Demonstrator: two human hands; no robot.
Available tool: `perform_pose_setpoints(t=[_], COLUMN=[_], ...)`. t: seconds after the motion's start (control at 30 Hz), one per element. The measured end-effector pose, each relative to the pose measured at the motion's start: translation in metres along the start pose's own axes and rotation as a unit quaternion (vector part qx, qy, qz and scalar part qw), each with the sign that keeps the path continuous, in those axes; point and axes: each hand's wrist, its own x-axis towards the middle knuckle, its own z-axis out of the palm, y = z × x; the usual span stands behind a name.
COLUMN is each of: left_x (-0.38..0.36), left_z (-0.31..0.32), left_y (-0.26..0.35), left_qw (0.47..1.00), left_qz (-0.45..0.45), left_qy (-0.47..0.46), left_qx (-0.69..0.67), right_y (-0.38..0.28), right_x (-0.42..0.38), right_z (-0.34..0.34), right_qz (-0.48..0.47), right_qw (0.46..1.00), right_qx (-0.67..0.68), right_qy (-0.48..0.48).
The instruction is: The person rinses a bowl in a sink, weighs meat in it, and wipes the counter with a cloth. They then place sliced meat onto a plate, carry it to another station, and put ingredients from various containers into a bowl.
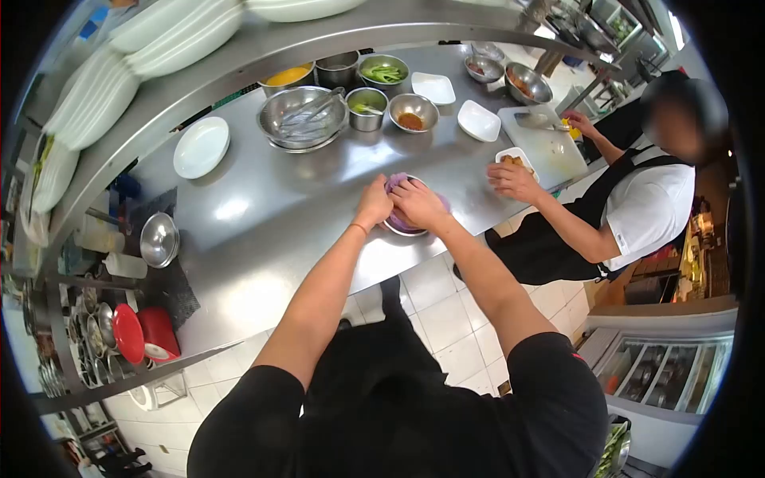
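A bowl [408, 233] with purple shredded food [396, 182] in it stands near the front edge of the steel counter [263, 215]. My left hand [374, 201] is at the bowl's left side, its fingers curled against the purple food. Over the middle of the bowl is my right hand [416, 202], fingers bent down onto the same food. The two hands are close together, and they hide much of the bowl's inside. What lies under the fingertips is too small to make out.
Behind the bowl stand a metal bowl with tongs [303, 119], a sauce bowl [413, 113] and white dishes [479, 121]. A plate [202, 147] lies at left. At right a co-worker [649, 179] reaches over a small dish, beside a cutting board [550, 143]. Plates fill the overhead shelf.
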Motion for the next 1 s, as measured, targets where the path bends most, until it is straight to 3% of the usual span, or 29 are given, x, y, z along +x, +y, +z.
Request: perform_pose_setpoints(t=[0.03, 0.1, 0.13, 0.17, 0.23, 0.27, 0.3, 0.33, 0.37, 0.4, 0.43, 0.47, 0.5, 0.53, 0.57, 0.6, 0.67, 0.7, 0.73, 0.77, 0.83, 0.87, 0.9, 0.93, 0.97, 1.0], left_x=[-0.002, -0.013, -0.017, -0.022, -0.033, -0.042, -0.038, -0.028, -0.046, -0.057, -0.070, -0.072, -0.076, -0.080, -0.085, -0.093, -0.110, -0.134, -0.138, -0.142, -0.153, -0.156, -0.140, -0.139, -0.139, -0.143], left_z=[-0.005, -0.011, -0.013, -0.011, -0.010, -0.016, -0.008, 0.009, 0.001, -0.033, -0.058, -0.062, -0.062, -0.064, -0.076, -0.093, -0.148, -0.205, -0.242, -0.285, -0.362, -0.382, -0.423, -0.426, -0.429, -0.437], left_y=[0.000, -0.003, -0.006, -0.011, -0.021, -0.024, -0.045, -0.067, -0.050, -0.028, -0.019, -0.042, -0.072, -0.090, -0.098, -0.108, -0.125, -0.096, -0.125, -0.154, -0.180, -0.178, -0.267, -0.272, -0.276, -0.296], left_qw=[1.000, 0.999, 1.000, 1.000, 0.992, 0.996, 0.989, 0.961, 0.974, 0.988, 0.986, 0.984, 0.987, 0.981, 0.980, 0.964, 0.916, 0.918, 0.885, 0.883, 0.858, 0.817, 0.833, 0.776, 0.667, 0.685], left_qz=[0.001, -0.004, -0.005, 0.016, 0.051, 0.030, 0.057, 0.192, 0.126, 0.034, -0.058, -0.075, 0.003, 0.085, 0.083, 0.095, 0.086, -0.091, -0.020, -0.010, 0.025, -0.067, -0.088, -0.200, -0.330, -0.358], left_qy=[0.005, -0.024, -0.021, 0.019, 0.104, 0.088, 0.103, 0.195, 0.179, 0.114, 0.041, 0.064, 0.114, 0.159, 0.171, 0.241, 0.391, 0.361, 0.466, 0.461, 0.461, 0.536, 0.544, 0.576, 0.578, 0.528], left_qx=[-0.005, -0.022, -0.022, 0.000, 0.050, -0.005, -0.093, -0.038, -0.061, -0.100, -0.152, -0.151, -0.110, -0.067, -0.064, -0.055, -0.010, -0.137, -0.002, -0.086, -0.227, -0.203, -0.044, 0.161, 0.334, 0.351], right_y=[-0.001, -0.013, -0.020, -0.027, -0.041, -0.044, -0.044, -0.053, -0.087, -0.094, -0.099, -0.105, -0.103, -0.094, -0.089, -0.099, -0.124, -0.109, -0.092, -0.085, -0.057, -0.041, -0.027, -0.022, -0.031, -0.054], right_x=[-0.004, -0.012, -0.017, -0.021, -0.025, -0.028, -0.026, -0.014, 0.006, 0.013, 0.022, 0.028, 0.036, 0.042, 0.054, 0.066, 0.081, 0.076, 0.064, 0.054, 0.030, 0.009, -0.010, -0.023, -0.025, -0.020], right_z=[0.000, 0.011, 0.028, 0.040, 0.057, 0.057, 0.063, 0.064, 0.036, 0.053, 0.071, 0.062, 0.051, 0.038, 0.020, -0.018, -0.093, -0.096, -0.097, -0.100, -0.114, -0.101, -0.065, -0.027, 0.010, 0.047], right_qz=[-0.005, 0.105, 0.138, 0.136, 0.198, 0.201, 0.260, 0.337, 0.343, 0.307, 0.302, 0.278, 0.265, 0.139, 0.000, -0.008, 0.094, 0.099, 0.111, 0.133, 0.248, 0.266, 0.303, 0.334, 0.338, 0.377], right_qw=[1.000, 0.990, 0.986, 0.986, 0.968, 0.956, 0.958, 0.925, 0.908, 0.911, 0.790, 0.773, 0.772, 0.840, 0.842, 0.843, 0.885, 0.907, 0.924, 0.920, 0.884, 0.882, 0.878, 0.861, 0.859, 0.914], right_qx=[-0.004, -0.080, -0.087, -0.087, 0.134, 0.214, 0.111, 0.094, 0.151, 0.230, 0.517, 0.568, 0.576, 0.487, 0.351, 0.350, 0.153, 0.181, 0.209, 0.212, 0.349, 0.343, 0.364, 0.379, 0.379, 0.138], right_qy=[-0.001, -0.043, 0.037, 0.037, -0.083, -0.018, 0.052, 0.147, 0.188, 0.152, 0.130, 0.053, 0.041, -0.195, -0.410, -0.409, -0.430, -0.366, -0.301, -0.301, -0.189, -0.186, -0.065, 0.058, 0.064, 0.049])
